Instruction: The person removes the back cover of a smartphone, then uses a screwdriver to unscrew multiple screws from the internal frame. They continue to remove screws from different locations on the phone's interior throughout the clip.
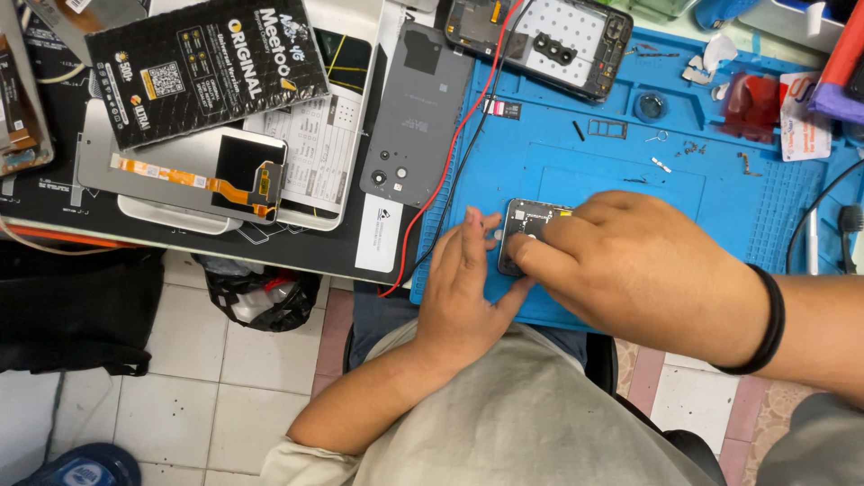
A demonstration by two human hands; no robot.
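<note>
Right hand pressing small dark circuit board, left hand steadying

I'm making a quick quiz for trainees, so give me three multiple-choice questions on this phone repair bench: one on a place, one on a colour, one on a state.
1. Where does the small circuit board lie?
A on the blue mat
B on the floor
C on the black box

2. What colour is the wristband on the right hand?
A red
B black
C white

3. What is the left hand doing?
A hanging off the bench
B holding a screwdriver
C resting flat beside the board

Answers: A, the blue mat lies under it; B, a black band; C, fingers flat, nothing held.
</note>
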